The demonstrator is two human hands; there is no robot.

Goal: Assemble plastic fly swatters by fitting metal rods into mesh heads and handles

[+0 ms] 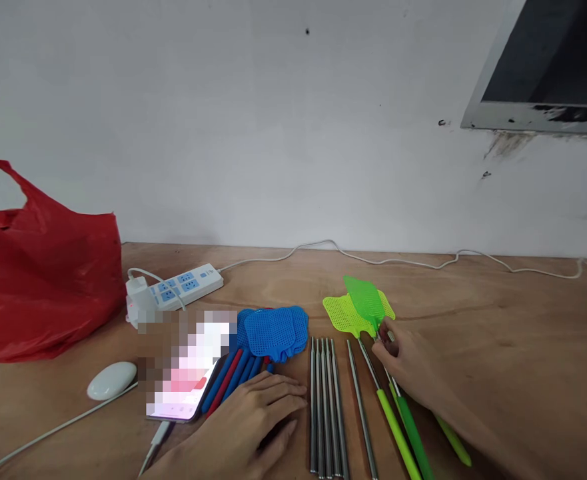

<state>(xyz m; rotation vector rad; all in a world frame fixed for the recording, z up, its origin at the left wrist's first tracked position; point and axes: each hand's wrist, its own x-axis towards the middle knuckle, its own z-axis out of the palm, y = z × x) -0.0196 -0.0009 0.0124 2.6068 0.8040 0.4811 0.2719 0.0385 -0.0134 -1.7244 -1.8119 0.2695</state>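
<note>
My right hand pinches a green fly swatter at its neck, just below the mesh head. Under it lies a yellow-green fly swatter, its metal shaft and handle pointing toward me. Another yellow-green handle shows below my right wrist. My left hand lies palm down with fingers stretched, its fingertips close to a row of several metal rods. One more metal rod lies apart from that row. Beyond my left hand are several blue fly swatter heads and blue and red handles, partly hidden.
Left of the handles lies a lit phone, partly blurred, with a cable. A white power strip, a white mouse-shaped object and a red plastic bag sit farther left. A white cord runs along the wall.
</note>
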